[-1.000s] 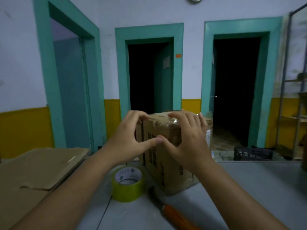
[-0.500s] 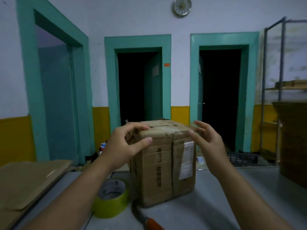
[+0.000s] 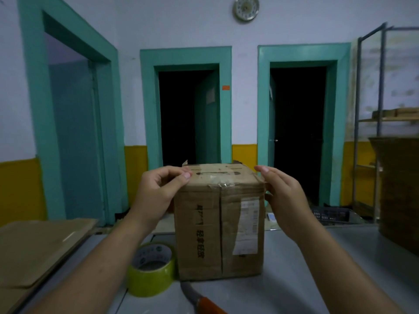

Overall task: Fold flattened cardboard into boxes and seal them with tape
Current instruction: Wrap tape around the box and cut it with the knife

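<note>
I see box [image 3: 204, 225] upright on desk [image 3: 299, 282] | left hand [image 3: 156, 191] pinches its top-left edge | right hand [image 3: 283, 198] relaxed, touching right edge | tape roll [image 3: 149, 279] just beside box

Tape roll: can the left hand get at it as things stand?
Probably yes. The tape roll sits uncovered on the table left of the box, beside the left forearm; the left hand only has to let go of the box's top corner.

box [image 3: 218, 223] left: tape roll [image 3: 150, 271] just beside | front: knife [image 3: 197, 298] (blade at base) | right: open table [image 3: 306, 279] surface
</note>
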Demonstrator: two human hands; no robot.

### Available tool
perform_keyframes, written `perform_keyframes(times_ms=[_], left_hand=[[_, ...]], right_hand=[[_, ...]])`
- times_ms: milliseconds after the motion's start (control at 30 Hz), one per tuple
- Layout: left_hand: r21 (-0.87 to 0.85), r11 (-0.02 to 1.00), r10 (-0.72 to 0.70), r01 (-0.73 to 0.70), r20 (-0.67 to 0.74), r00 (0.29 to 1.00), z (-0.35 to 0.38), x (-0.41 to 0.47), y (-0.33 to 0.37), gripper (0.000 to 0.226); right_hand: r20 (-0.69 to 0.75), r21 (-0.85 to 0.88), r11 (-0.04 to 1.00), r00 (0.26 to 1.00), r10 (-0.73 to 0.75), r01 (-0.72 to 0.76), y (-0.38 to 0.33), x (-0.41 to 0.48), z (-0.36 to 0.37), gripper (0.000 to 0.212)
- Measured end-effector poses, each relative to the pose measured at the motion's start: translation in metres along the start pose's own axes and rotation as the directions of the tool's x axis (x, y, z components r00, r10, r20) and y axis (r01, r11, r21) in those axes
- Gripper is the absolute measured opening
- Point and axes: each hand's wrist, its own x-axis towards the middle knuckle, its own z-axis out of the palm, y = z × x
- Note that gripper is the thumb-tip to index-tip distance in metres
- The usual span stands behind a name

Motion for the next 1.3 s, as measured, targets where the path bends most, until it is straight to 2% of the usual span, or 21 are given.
perform_keyframes(times_ms=[67,133,300,400,567,700,800,900,967,1067,1100,1167,1200,1233,1300], left_hand=[[0.073,0.997,0.014,-0.018,0.049,0.999,-0.004,0.006,0.003,0.011],[0.117,0.993,-0.024,0.005,0.163,0.986,-0.010,0.018,0.009,0.011],[0.236,0.972,-0.111,0.013,0.409,0.906,-0.029,0.043,0.029,0.019],[0.235,0.972,-0.120,0.004,0.483,0.867,-0.033,0.046,0.029,0.018],[0.207,0.978,-0.105,0.001,0.494,0.863,-0.035,0.046,0.024,0.018],[0.188,0.982,-0.106,0.020,0.461,0.881,-0.034,0.045,0.020,0.019],[0.237,0.971,-0.099,-0.005,0.426,0.899,-0.027,0.045,0.021,0.020],[0.309,0.951,-0.099,-0.033,0.404,0.910,-0.020,0.044,0.025,0.003],[0.337,0.940,-0.093,-0.051,0.397,0.913,-0.018,0.043,0.027,0.009],[0.380,0.922,-0.089,-0.078,0.403,0.911,-0.018,0.043,0.028,0.012],[0.399,0.912,-0.083,-0.096,0.407,0.910,-0.018,0.044,0.028,0.012],[0.428,0.892,-0.054,-0.143,0.416,0.908,-0.019,0.045,0.028,0.013],[0.445,0.879,-0.036,-0.173,0.423,0.906,-0.019,0.046,0.028,0.013],[0.468,0.860,-0.020,-0.203,0.429,0.903,-0.019,0.047,0.028,0.014],[0.545,0.782,0.032,-0.302,0.450,0.893,-0.019,0.047,0.031,0.018]], right_hand=[[0.026,0.051,0.998,0.999,0.023,-0.025,-0.002,0.000,-0.002,0.040],[0.041,0.103,0.994,0.998,0.037,-0.041,-0.004,0.001,-0.004,0.032],[0.059,0.165,0.984,0.997,0.058,-0.067,-0.005,0.001,-0.007,0.023],[0.028,0.171,0.982,0.997,0.075,-0.079,-0.007,0.000,-0.005,0.015],[0.025,0.175,0.977,0.992,0.123,-0.126,-0.010,-0.002,-0.001,0.022],[-0.044,0.211,0.965,0.985,0.165,-0.153,-0.010,-0.002,0.004,0.024],[-0.110,0.190,0.972,0.980,0.165,-0.142,-0.009,-0.003,0.008,0.019],[-0.227,0.021,1.000,0.974,0.009,-0.004,-0.011,-0.009,0.013,0.012],[-0.265,-0.164,0.976,0.947,-0.181,0.141,-0.012,-0.014,0.016,0.009],[-0.257,-0.349,0.868,0.855,-0.450,0.352,-0.009,-0.017,0.017,0.005],[-0.209,-0.421,0.794,0.805,-0.556,0.439,-0.008,-0.017,0.015,0.006],[0.021,-0.609,0.515,0.662,-0.749,0.602,-0.004,-0.017,0.007,0.009],[0.143,-0.656,0.375,0.596,-0.790,0.655,-0.002,-0.017,0.005,0.012],[0.231,-0.666,0.291,0.561,-0.795,0.687,0.001,-0.016,0.004,0.015],[0.303,-0.655,0.262,0.563,-0.769,0.709,0.005,-0.015,0.005,0.018]])
